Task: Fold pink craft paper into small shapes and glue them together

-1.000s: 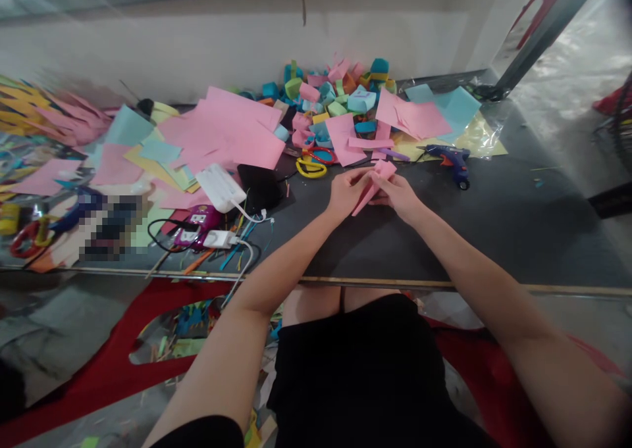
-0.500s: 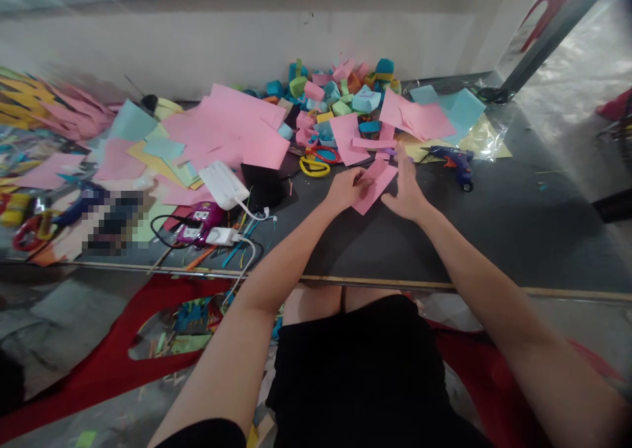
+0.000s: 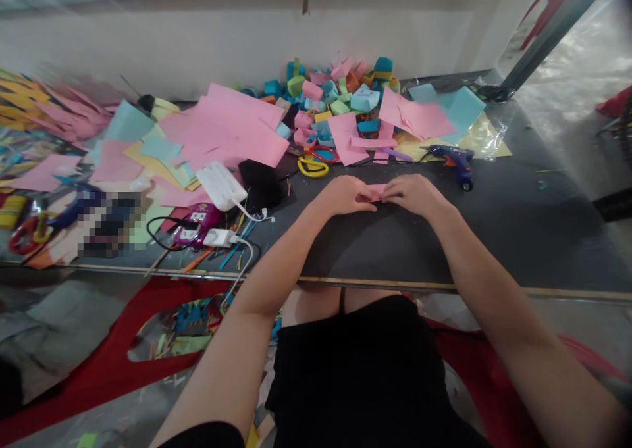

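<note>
While both my forearms reach in over the worktop (image 3: pixel 518 237), a small piece of pink paper (image 3: pixel 378 189) sits directly between my hands. My left grip (image 3: pixel 344 195) is pinched on its left end, the thumb showing nearest me below the curled fingers. My right grip (image 3: pixel 417 193) is closed on the other end, its fingers bent down over the paper and pointing in toward my left. Only a narrow pink band shows in the gap between my fingertips; my fingers hide the rest, so I cannot tell how it is folded, nor whether it touches the surface under it.

Beyond my left grip, just past the knuckles, lie scissors (image 3: pixel 313 166) with red and yellow handles. A blue glue gun (image 3: pixel 457 162) rests farther out, beyond my right grip and off to its right. Straight ahead, well past the paper I hold, loose pink sheets (image 3: pixel 345 139) lie before a heap of small colored paper shapes (image 3: pixel 340 96).
</note>
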Available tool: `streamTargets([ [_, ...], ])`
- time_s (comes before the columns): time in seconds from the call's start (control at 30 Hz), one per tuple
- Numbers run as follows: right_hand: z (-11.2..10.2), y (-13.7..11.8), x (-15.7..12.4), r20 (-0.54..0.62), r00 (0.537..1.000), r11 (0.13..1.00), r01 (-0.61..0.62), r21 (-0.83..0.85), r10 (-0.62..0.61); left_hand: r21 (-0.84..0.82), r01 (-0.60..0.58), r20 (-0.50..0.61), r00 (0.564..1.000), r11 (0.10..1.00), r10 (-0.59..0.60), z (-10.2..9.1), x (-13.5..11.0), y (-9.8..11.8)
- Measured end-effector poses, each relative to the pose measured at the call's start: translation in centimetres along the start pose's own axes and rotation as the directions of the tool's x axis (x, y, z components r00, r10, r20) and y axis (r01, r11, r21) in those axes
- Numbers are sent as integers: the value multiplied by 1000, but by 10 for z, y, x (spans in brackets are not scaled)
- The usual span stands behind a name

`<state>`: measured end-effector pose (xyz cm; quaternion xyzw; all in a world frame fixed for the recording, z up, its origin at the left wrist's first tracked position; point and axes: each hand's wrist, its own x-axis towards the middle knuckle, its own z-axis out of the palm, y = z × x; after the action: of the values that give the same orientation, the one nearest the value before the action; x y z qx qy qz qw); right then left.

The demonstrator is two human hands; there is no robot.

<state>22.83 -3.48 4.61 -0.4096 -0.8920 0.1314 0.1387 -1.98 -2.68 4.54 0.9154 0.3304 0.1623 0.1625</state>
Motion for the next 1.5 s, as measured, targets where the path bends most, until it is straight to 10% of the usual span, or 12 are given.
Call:
streamTargets([
  [0.2, -7, 3, -2, -24, 979, 941, -188, 282, 203, -75, 109, -22, 994, 991, -111, -1, 1, -4],
  [0.5, 5, -1, 6, -169, 889, 903, -406, 140, 426, -182, 410, -231, 866, 894, -444, 15, 4, -14],
  [1.3, 12, -8, 8, -209, 764, 787, -556, 269, 611, -159, 492, -370, 774, 856, -514, 32, 2, 2],
  [1.5, 18, -15, 4, -319, 804, 865, -473, 171, 502, 158, 379, -141, 923, 912, -359, 39, 4, 35],
])
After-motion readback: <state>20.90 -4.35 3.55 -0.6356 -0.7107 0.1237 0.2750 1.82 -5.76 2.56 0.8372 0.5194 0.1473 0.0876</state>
